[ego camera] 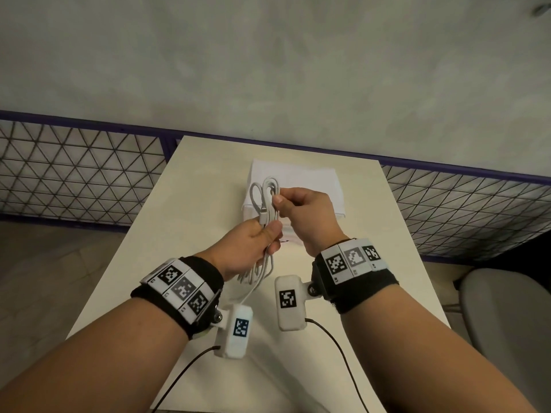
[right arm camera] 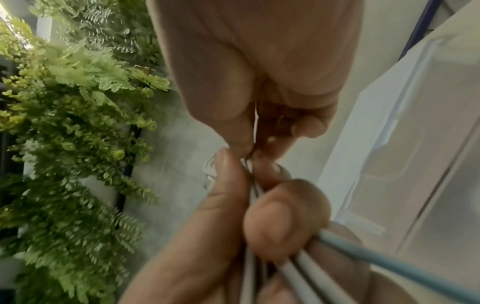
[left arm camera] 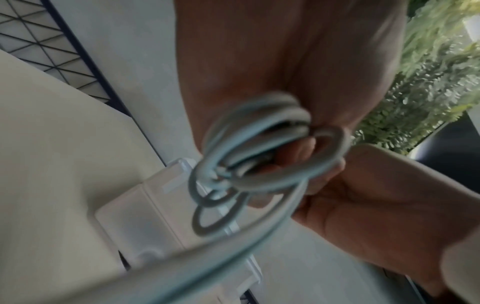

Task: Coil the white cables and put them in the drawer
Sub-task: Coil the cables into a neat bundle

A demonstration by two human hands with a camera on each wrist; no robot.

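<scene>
A white cable (ego camera: 266, 195) is bunched into several loops above the middle of the table. My left hand (ego camera: 253, 244) grips the bundle at its middle, thumb on top; loops hang below the fist, and one strand trails down toward me. My right hand (ego camera: 301, 210) pinches the strands near the upper loops between thumb and forefinger. The left wrist view shows the blurred cable loops (left arm camera: 259, 156) against both hands. In the right wrist view the strands (right arm camera: 298, 273) run under my left thumb. Behind my hands stands a white plastic drawer unit (ego camera: 310, 181), closed as far as I can see.
The cream table (ego camera: 185, 210) is narrow, with a blue-framed mesh fence (ego camera: 83, 171) behind it and a grey wall above. A grey chair (ego camera: 507, 317) stands at the right. Black camera leads (ego camera: 337, 344) hang from both wrists. Green fern foliage (right arm camera: 78, 127) fills the side.
</scene>
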